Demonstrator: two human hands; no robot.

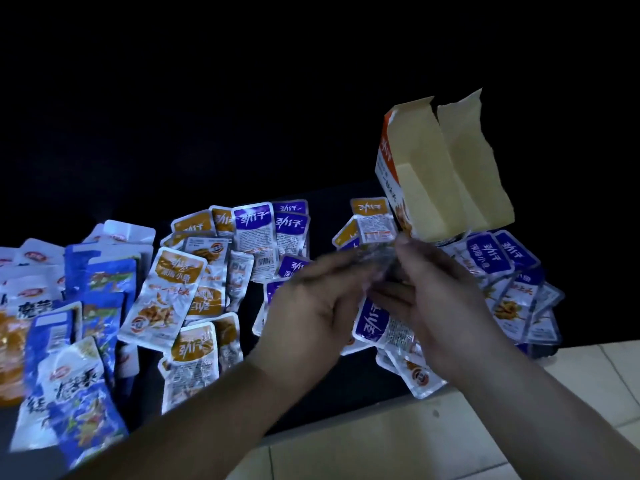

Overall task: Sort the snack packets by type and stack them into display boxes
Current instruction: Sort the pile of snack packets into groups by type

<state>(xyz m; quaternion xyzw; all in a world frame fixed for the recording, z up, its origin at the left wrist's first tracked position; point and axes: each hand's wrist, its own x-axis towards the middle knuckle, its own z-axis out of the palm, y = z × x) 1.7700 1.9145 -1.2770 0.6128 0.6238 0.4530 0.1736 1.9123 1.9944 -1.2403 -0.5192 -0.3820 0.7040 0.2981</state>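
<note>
Many snack packets lie spread over a dark table (346, 386). Orange-labelled packets (176, 292) sit left of centre, purple-labelled packets (254, 230) behind them, and blue packets (104, 282) at the far left. More purple packets (502, 265) are piled at the right. An open display box (433, 174) with orange and white print stands tilted at the back right, its flaps up. My left hand (311, 306) and my right hand (436, 292) meet above the packets. Both pinch a crinkled clear wrapper (375, 259), which is blurred. A purple packet (372, 322) lies just under them.
The table's near edge runs diagonally from lower left to right, and a light tiled floor (519, 410) shows beyond it at the bottom right. An orange bag (10, 355) sits at the far left edge. Everything behind the table is dark.
</note>
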